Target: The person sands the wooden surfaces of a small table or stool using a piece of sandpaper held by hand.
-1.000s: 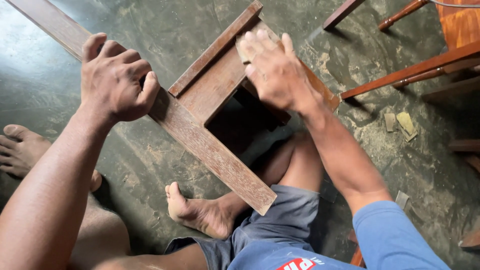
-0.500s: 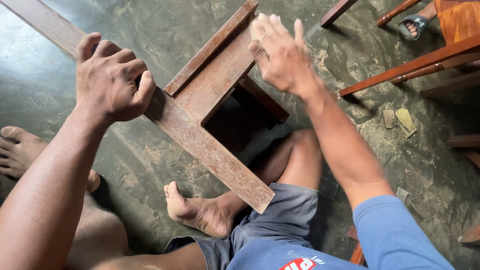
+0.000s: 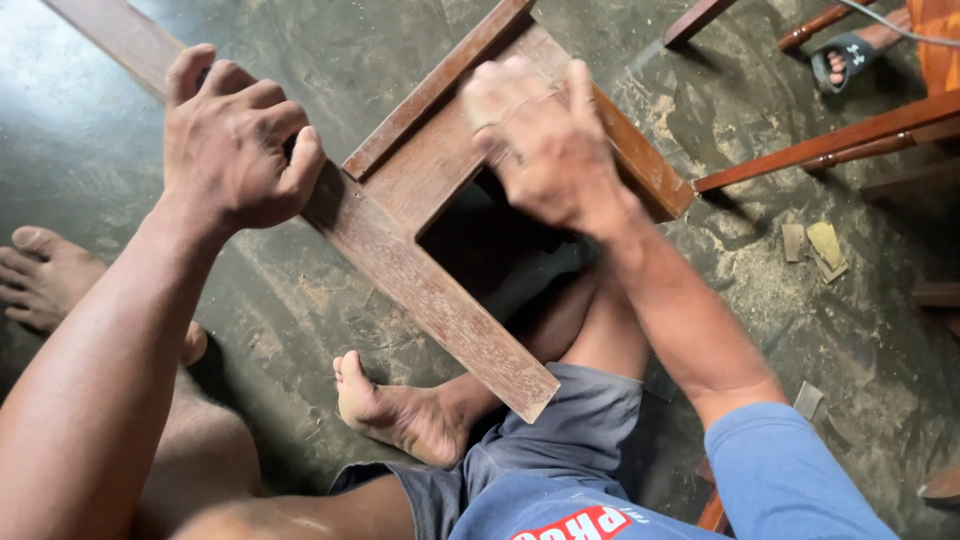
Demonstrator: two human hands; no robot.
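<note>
1. Floor (image 3: 300, 60): dark green, scuffed, dusted with pale sawdust; it lies under both hands and everything listed here.
2. Wooden frame (image 3: 430, 170): brown, worn, built of flat boards joined at right angles. Its longest board (image 3: 440, 310) runs diagonally from beyond the left hand down toward the person's lap. A shorter panel branches off between the two hands, and a dark opening sits just below the right hand.
3. Left hand (image 3: 235, 140): closed in a firm fist around the long board's upper stretch, knuckles up, gripping the frame.
4. Right hand (image 3: 545, 150): blurred, fingers together and laid flat on the frame's panel, pressing a small pale piece, seemingly sandpaper (image 3: 482, 108), just visible under the fingertips.
5. Red-brown furniture legs (image 3: 820, 140): slanting, well off to the far side of the right hand, apart from the frame.
6. Bare foot (image 3: 395, 410): the person's own, resting on the floor below the long board's lower end, nearer the body than either hand.
7. Sandpaper scraps (image 3: 815, 245): tan pieces on the floor, well apart to the outside of the right forearm.
</note>
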